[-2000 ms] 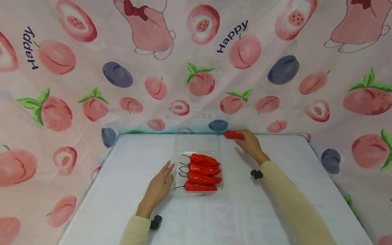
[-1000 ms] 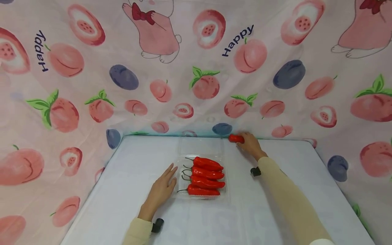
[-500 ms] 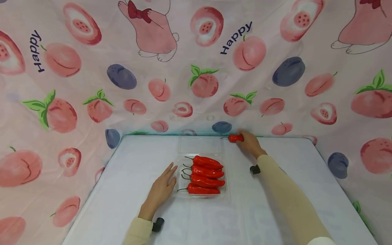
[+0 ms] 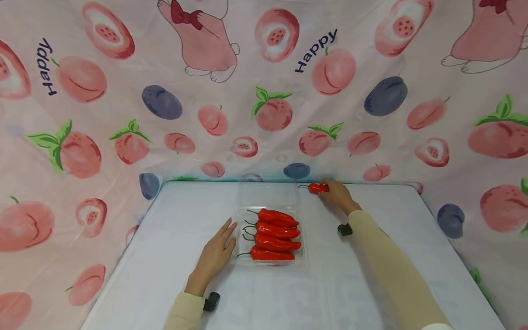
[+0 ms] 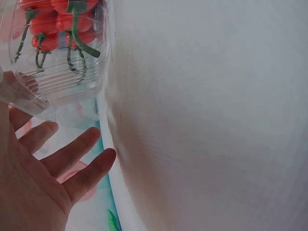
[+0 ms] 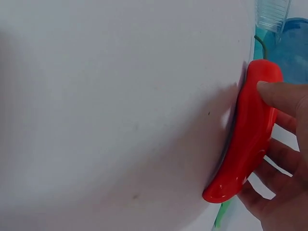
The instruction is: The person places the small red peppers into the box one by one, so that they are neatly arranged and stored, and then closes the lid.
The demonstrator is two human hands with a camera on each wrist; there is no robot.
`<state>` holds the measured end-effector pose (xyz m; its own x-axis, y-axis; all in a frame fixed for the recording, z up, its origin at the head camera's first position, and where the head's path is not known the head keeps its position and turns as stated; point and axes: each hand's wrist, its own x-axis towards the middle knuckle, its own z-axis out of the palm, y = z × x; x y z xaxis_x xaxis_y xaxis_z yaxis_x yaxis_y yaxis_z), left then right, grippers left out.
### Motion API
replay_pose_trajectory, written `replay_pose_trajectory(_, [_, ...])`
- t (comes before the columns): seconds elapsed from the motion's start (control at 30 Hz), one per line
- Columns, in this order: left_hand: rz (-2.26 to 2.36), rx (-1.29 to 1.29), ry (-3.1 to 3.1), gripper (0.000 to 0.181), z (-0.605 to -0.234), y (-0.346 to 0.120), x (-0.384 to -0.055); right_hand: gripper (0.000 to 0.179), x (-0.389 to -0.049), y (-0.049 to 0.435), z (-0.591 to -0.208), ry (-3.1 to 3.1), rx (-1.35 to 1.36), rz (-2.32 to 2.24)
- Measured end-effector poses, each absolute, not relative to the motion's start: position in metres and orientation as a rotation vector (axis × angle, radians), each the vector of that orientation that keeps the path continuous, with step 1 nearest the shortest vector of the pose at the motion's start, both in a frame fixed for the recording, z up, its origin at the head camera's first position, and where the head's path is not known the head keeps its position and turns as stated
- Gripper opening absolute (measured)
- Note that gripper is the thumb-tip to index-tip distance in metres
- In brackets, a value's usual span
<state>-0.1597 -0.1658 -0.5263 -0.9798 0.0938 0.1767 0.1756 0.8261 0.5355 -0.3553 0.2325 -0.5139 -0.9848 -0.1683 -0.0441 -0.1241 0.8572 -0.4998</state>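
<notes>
In the head view my right hand [image 4: 337, 195] holds a red pepper [image 4: 317, 188] near the back edge of the table, its thin stem pointing left. The right wrist view shows the thumb lying on the pepper [image 6: 255, 125] and the other fingers behind it; the pepper lies along the white surface. Several red peppers [image 4: 274, 242] sit in a row inside a clear plastic clamshell box [image 4: 303, 261], stems to the left. My left hand [image 4: 215, 252] lies at the box's left side with fingers extended. In the left wrist view those fingers spread just beside the box wall [image 5: 72, 91].
The clear lid [image 4: 268, 195] of the box lies folded back toward the rear edge. A white cloth covers the table [image 4: 354, 284]. Behind it hangs a pink fruit-printed curtain [image 4: 177, 160]. Each wrist wears a small black camera [image 4: 344, 229].
The pepper in my right hand has turned and come down slightly, so its stem now shows to the left. My left hand stays beside the box. The head view has shifted slightly.
</notes>
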Motion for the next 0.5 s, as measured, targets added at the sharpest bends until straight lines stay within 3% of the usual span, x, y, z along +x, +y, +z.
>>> replay_pose_trajectory(0.5, [-0.917,-0.203,-2.875,0.047,-0.531,-0.168,-0.163,0.049,-0.339,0.243,-0.508,2.972,-0.171,-0.797])
